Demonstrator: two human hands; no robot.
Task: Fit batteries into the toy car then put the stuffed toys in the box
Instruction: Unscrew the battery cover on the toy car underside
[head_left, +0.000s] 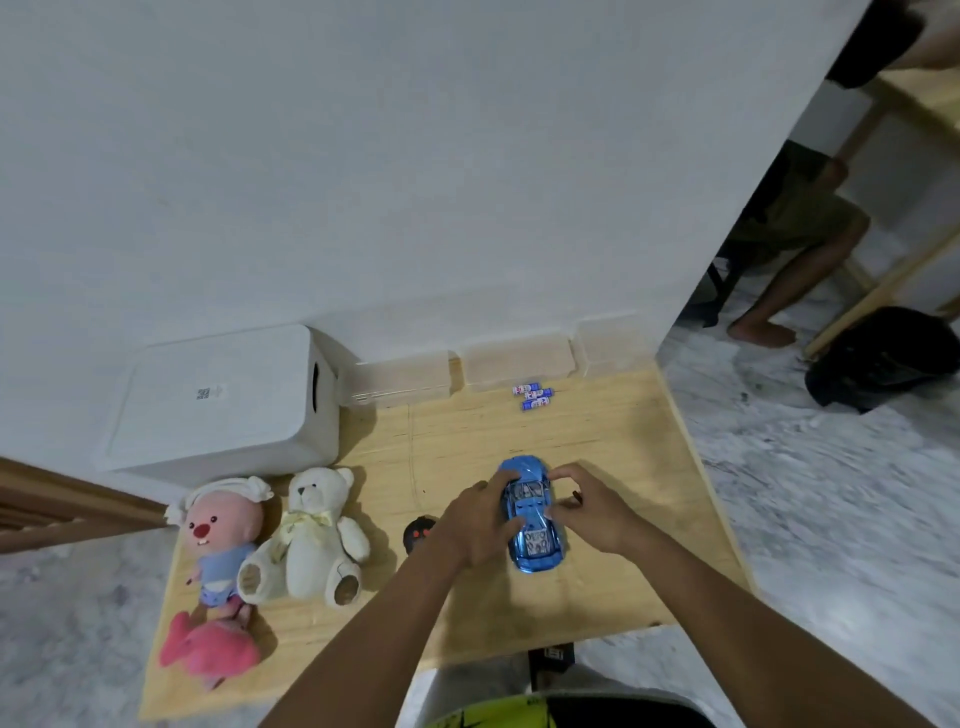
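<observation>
**Mia:** Where is the car?

**Ben:** The shiny blue plastic toy car (531, 514) sits on the pale wooden table (613, 441), wheels down, near the front edge. Both hands are on it.

**Mia:** How do the hands hold it?

**Ben:** The left hand (475, 525) is curled round the car's left side, with its fingers (506, 491) bent over the roof. The right hand (592, 512) pinches the other side: fingers on the front part, thumb lower down. So both hands are closed on the car, one on each side.

**Mia:** And the batteries?

**Ben:** Three small white and blue batteries (533, 396) lie together at the back of the table, well apart from the car. They are just in front of the see-through plastic boxes (514, 364) by the white wall.

**Mia:** What about the soft toys?

**Ben:** They are on the left of the table. The cream teddy bear with a yellow bow (311, 535) sits up. Touching it is the pink-faced stuffed doll in blue clothes (221, 535). The fuzzy pink stuffed toy (208, 649) lies in front of the doll, near the table's corner.

**Mia:** And the big box?

**Ben:** The white box with a lid (223, 400) stands behind the soft toys. Its lid is on.

**Mia:** Anything else?

**Ben:** A small black remote with red buttons (420, 532) peeks out just beside the left wrist.
</observation>
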